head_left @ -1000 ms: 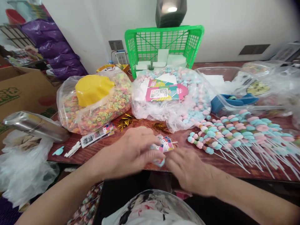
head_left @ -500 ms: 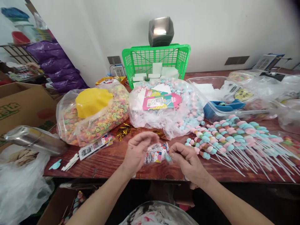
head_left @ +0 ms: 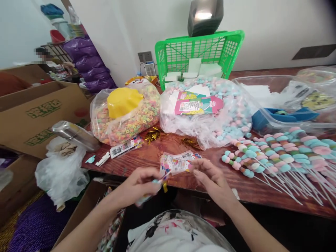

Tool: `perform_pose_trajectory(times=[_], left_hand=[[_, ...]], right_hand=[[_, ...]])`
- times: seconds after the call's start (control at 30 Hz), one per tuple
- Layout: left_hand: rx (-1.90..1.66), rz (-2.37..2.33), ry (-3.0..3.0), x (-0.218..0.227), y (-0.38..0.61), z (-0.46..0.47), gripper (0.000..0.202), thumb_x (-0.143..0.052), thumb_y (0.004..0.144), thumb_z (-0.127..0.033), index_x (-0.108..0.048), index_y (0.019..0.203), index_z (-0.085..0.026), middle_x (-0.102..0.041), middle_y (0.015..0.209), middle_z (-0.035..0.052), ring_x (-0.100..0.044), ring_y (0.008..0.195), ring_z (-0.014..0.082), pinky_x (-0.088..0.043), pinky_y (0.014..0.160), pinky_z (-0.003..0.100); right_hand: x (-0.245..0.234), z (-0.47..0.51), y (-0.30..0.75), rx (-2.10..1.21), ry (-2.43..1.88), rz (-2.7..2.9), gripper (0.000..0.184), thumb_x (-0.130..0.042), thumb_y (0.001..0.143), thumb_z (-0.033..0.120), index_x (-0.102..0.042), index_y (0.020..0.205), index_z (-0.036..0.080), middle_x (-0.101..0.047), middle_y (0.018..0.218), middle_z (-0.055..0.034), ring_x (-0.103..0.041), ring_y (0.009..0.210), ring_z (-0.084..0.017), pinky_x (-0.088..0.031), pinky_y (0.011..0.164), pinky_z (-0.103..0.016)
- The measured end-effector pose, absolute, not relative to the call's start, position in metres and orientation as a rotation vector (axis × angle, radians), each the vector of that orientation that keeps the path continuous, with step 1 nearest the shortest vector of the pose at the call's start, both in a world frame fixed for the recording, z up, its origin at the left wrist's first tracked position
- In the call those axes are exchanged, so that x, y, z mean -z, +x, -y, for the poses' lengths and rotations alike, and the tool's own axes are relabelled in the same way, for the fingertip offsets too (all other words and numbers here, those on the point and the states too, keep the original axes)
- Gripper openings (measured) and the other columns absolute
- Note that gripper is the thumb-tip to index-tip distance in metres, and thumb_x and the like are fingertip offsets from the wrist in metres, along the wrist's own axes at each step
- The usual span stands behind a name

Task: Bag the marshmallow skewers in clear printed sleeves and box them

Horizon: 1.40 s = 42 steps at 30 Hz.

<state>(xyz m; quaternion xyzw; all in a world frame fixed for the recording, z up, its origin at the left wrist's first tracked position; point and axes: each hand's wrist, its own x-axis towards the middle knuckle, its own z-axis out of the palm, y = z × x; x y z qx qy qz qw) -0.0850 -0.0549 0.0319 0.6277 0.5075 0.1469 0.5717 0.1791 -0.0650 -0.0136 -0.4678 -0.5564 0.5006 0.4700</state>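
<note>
Here, wooden table (head_left: 154, 155) cluttered w/ candy bags (head_left: 228, 115) — left hand (head_left: 136, 185) pinches skewer (head_left: 163, 177), right hand (head_left: 210, 176) pinches printed packet (head_left: 175, 162).

The reddish wooden worktop (head_left: 147, 162) carries a bag of cereal rings (head_left: 131, 122) at the left, printed labels (head_left: 126, 146) and gold ties (head_left: 153, 134) just near of it, a bag of sweets (head_left: 228, 119) in the middle, a green basket (head_left: 199, 49) far behind, a clear tub (head_left: 262, 87) far right, and sweet skewers (head_left: 275, 150) spread near right.
</note>
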Motion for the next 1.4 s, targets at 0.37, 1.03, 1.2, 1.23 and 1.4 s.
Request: perform_pose_trajectory(times=[0.37, 1.03, 1.2, 1.23, 1.4], left_hand=[[-0.104, -1.314, 2.46, 0.003, -0.071, 0.062, 0.02, -0.05, 0.084, -0.021, -0.065, 0.098, -0.021, -0.064, 0.106, 0.0074, -0.057, 0.1, 0.0211, -0.044, 0.091, 0.033], [-0.712, -1.103, 2.823, 0.066, 0.006, -0.002, 0.023, -0.047, 0.087, -0.011, -0.066, 0.077, -0.017, -0.065, 0.079, 0.0068, -0.058, 0.08, 0.0194, -0.045, 0.075, 0.033], [-0.608, -1.192, 2.52, 0.051, 0.007, 0.004, 0.025, -0.047, 0.093, -0.022, -0.07, 0.084, -0.02, -0.066, 0.085, 0.0055, -0.057, 0.084, 0.0186, -0.044, 0.076, 0.032], [-0.592, -1.203, 2.456, 0.048, 0.006, 0.004, 0.026, -0.047, 0.093, -0.022, -0.07, 0.082, -0.02, -0.066, 0.085, 0.0048, -0.057, 0.084, 0.018, -0.044, 0.075, 0.031], [-0.758, -1.242, 2.229, 0.05, 0.006, -0.001, 0.022, -0.054, 0.088, -0.019, -0.067, 0.07, -0.018, -0.065, 0.073, 0.0023, -0.057, 0.074, 0.0157, -0.042, 0.07, 0.029]], right_hand=[[0.034, 0.082, 0.218, -0.501, -1.549, 2.221, 0.023, -0.04, 0.092, 0.017, -0.06, 0.082, 0.019, -0.064, 0.078, -0.0041, -0.06, 0.072, -0.017, -0.041, 0.064, -0.028], [0.007, 0.081, 0.321, 0.908, -2.117, 1.755, 0.019, -0.055, 0.087, 0.028, -0.07, 0.095, 0.018, -0.069, 0.093, -0.0083, -0.058, 0.082, -0.022, -0.036, 0.066, -0.03], [0.027, 0.063, 0.324, 0.706, -2.303, 1.855, 0.023, -0.048, 0.09, 0.025, -0.069, 0.09, 0.015, -0.066, 0.075, -0.0061, -0.048, 0.054, -0.013, -0.021, 0.05, -0.026], [0.033, 0.06, 0.327, 0.719, -2.303, 1.85, 0.023, -0.048, 0.09, 0.025, -0.069, 0.089, 0.015, -0.066, 0.073, -0.0054, -0.044, 0.049, -0.012, -0.018, 0.049, -0.026], [0.021, 0.069, 0.34, 0.906, -2.183, 1.821, 0.022, -0.051, 0.088, 0.025, -0.07, 0.084, 0.016, -0.068, 0.071, -0.0052, -0.043, 0.046, -0.011, -0.017, 0.047, -0.025]])
